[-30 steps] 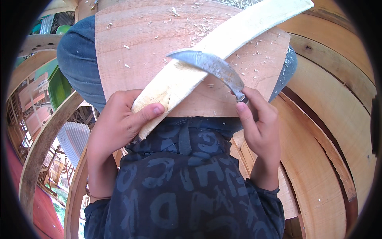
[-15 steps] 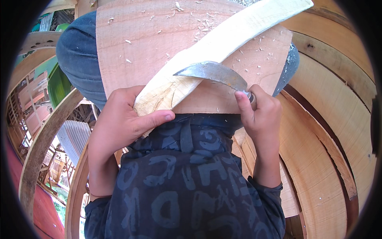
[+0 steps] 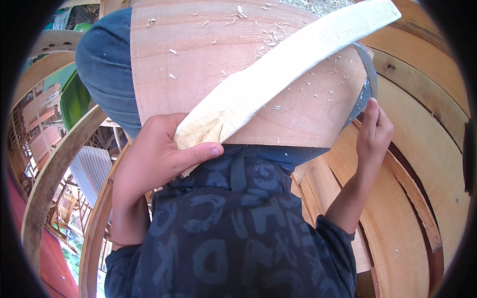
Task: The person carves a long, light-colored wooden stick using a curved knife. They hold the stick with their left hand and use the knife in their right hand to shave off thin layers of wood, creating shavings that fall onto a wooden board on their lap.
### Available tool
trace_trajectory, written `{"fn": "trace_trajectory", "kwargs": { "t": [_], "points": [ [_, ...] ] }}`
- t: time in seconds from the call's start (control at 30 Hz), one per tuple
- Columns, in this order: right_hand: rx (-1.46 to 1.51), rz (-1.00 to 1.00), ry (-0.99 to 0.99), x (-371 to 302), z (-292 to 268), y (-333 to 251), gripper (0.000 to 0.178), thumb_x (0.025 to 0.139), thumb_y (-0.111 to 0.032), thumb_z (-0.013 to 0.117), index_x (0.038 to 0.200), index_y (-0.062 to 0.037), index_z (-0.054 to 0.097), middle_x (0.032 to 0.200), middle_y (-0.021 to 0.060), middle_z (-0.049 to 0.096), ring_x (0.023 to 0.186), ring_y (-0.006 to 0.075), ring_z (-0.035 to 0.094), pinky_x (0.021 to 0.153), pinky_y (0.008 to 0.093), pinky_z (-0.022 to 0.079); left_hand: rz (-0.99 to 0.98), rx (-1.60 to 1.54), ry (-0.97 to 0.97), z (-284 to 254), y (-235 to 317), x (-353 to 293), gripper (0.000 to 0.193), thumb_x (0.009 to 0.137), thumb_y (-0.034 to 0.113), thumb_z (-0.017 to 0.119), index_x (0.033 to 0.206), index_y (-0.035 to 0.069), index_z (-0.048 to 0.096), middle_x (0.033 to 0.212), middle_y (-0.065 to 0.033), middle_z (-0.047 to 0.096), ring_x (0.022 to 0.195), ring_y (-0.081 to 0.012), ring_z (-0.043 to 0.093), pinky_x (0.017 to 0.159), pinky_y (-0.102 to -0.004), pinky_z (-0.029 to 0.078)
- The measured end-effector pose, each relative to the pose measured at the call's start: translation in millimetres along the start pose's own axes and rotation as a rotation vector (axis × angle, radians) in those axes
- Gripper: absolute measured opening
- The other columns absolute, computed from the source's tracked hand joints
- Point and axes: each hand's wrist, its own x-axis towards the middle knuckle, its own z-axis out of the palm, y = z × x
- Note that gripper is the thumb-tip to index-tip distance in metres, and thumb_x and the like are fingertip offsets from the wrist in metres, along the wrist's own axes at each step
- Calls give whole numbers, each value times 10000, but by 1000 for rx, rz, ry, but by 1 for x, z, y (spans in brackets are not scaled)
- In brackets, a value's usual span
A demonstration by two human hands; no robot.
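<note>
A pale, carved wooden piece (image 3: 278,64) lies slantwise over a flat wooden board (image 3: 174,59) on my lap. Its near end, yellowish with dark cracks, is gripped by my left hand (image 3: 171,149), thumb along the edge and the other fingers mostly hidden behind. On the right, my right hand (image 3: 375,126) is closed around the handle of a curved knife (image 3: 368,69); the handle is hidden by the fingers. The blade points up and away, its tip close to the right edge of the carved piece near its far end.
Wood shavings (image 3: 268,39) are scattered over the board, with a thicker heap (image 3: 323,6) at its far edge. Curved planks (image 3: 412,114) line the right side. At left are a bent wooden rib (image 3: 54,174), a corrugated sheet (image 3: 93,171) and a green object (image 3: 74,102).
My right hand and the knife have swung right and away, from the near end of the carved piece toward its far end. The piece, board and left hand have shifted slightly right.
</note>
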Motion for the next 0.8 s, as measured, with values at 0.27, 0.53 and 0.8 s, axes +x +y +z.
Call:
{"fn": "trace_trajectory", "kwargs": {
  "t": [0.27,0.53,0.8],
  "points": [
    [-4,-243,-290,-49,27,-61,455,837,-408,726,642,-30,565,445,97,453,395,265,501,408,349,374,50,-48,29,6,1,8,416,830,334,765,925,-62,685,628,-68,623,600,-90,557,552,-282,460],
    [-118,-302,-178,-42,28,-56,463,827,-424,732,638,-38,561,458,106,455,415,278,497,423,352,375,17,-53,-52,2,5,7,413,842,332,754,908,-68,679,657,-59,636,618,-85,560,557,-278,463],
    [-109,-88,-132,-30,12,-40,471,844,-415,718,647,-20,554,476,94,431,413,263,465,431,341,357,-11,-81,-54,-2,-2,4,439,851,360,740,914,-72,688,644,-64,624,600,-82,547,531,-269,447]
  ]
}}
